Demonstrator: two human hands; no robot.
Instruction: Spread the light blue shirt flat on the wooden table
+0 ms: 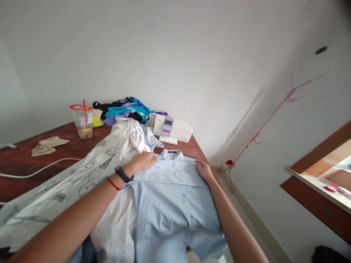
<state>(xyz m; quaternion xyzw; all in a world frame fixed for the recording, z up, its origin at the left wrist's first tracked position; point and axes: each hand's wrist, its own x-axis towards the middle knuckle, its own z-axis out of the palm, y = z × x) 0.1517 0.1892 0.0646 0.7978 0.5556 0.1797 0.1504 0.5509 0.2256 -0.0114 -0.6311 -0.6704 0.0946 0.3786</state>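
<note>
A light blue button-up shirt [178, 204] lies spread in front of me, its collar [172, 155] toward the wall and its lower part hanging over the table's near edge. My left hand [144, 160], below a black wristwatch and a red cord, pinches the shirt's left shoulder. At the opposite shoulder, my right hand [203, 170] has its fingers curled onto the fabric. Left of the shirt lie a striped garment [116, 208] and a pale garment with cartoon prints [82, 179], both stretched lengthwise and partly under my left forearm.
A dark red wooden table [61, 153] bears a plastic cup with a straw [83, 122], a beige cloth [49, 145], a white cable [41, 172], a heap of clothes [131, 109] and a white box [179, 128]. A pink coat stand [270, 117] leans in view at right, near a drawer unit [315, 204].
</note>
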